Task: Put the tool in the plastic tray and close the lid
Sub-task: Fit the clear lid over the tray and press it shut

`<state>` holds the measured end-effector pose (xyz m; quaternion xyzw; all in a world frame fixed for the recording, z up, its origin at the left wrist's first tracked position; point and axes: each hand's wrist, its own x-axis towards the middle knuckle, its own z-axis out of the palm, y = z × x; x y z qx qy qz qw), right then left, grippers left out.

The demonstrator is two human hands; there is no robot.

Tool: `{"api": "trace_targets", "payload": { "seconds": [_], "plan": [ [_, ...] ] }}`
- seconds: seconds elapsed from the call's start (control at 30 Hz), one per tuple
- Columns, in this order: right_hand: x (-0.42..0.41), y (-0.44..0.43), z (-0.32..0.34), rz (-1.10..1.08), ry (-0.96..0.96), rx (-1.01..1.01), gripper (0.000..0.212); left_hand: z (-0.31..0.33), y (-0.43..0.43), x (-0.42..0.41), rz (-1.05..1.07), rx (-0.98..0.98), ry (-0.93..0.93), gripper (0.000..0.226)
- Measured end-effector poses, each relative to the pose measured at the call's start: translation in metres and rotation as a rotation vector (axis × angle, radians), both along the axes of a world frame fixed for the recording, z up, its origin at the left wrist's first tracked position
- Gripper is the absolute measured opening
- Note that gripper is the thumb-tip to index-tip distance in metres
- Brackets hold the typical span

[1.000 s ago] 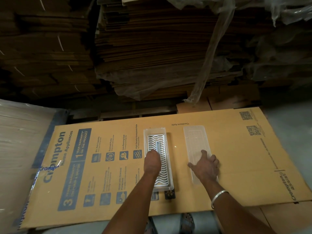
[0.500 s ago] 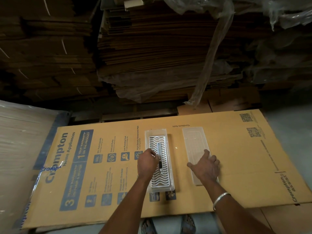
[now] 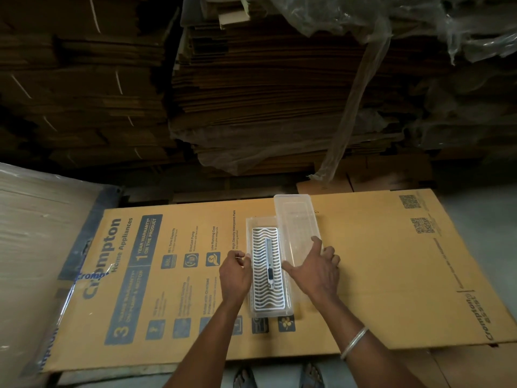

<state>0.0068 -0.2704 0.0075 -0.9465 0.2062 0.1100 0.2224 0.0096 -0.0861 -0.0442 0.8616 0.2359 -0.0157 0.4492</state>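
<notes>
Lying in the tray (image 3: 249, 278) between both hands, the tool (image 3: 269, 263); right hand (image 3: 313, 271) grips the lid (image 3: 296, 219), left hand (image 3: 234, 274) curled.

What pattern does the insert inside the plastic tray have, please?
White wavy lines on the insert, clearest in the head view.

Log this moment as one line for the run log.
stage: closing lid | tool: lying in tray | lid: tilted over tray's right edge, held by right hand | left hand: steadying tray's left side

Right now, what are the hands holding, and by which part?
The right hand holds the clear lid by its near end. The left hand grips the tray at its left rim. The tool lies loose inside.
</notes>
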Motion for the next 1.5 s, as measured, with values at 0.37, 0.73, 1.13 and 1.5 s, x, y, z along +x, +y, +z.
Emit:
{"api": "trace_targets", "payload": {
  "seconds": [0.37,0.73,1.13,1.5],
  "plan": [
    [-0.013,0.055,-0.003,0.134,0.130,-0.007,0.112,-0.009,0.018,-0.016,0.002,-0.197,0.142,0.033],
    [-0.016,0.081,-0.018,0.145,0.191,-0.031,0.113,-0.007,0.033,-0.037,-0.141,-0.402,0.305,0.047],
    [-0.022,0.065,-0.034,0.188,0.198,-0.022,0.105,-0.003,0.041,-0.065,-0.404,-0.553,0.472,0.109],
    [-0.014,-0.007,-0.058,-0.176,0.181,0.752,0.075,-0.019,0.037,-0.081,-0.367,-0.606,0.387,0.103]
  ]
}}
